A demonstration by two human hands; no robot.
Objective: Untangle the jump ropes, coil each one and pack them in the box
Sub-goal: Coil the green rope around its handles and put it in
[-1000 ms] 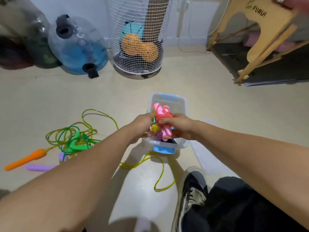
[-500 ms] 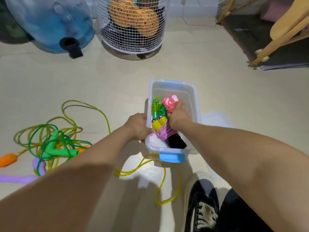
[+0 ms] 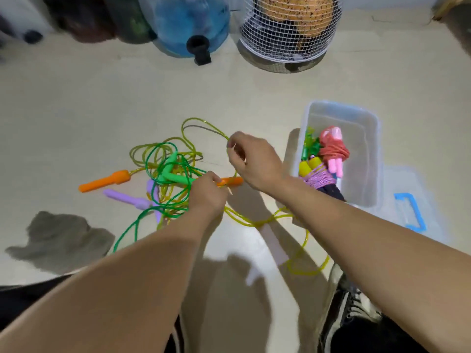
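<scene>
A black-and-white laced sneaker [image 3: 349,309] sits nearest, beside a loop of translucent yellow cord [image 3: 303,261] trailing across the pale floor [image 3: 76,98]. Above it, the left hand [image 3: 207,197] curls round an orange plastic handle [image 3: 230,181] at the edge of the tangle of green and yellow jump ropes [image 3: 165,174], where green, purple and a second orange handle lie. The right hand [image 3: 254,164], just beyond, pinches the yellow cord near its far loop. To its right stands the clear plastic box [image 3: 369,159] holding coiled ropes, its blue-latched lid [image 3: 410,212] beside it. Farther off stand a white wire basket [image 3: 288,34] and a blue water jug [image 3: 188,24].
</scene>
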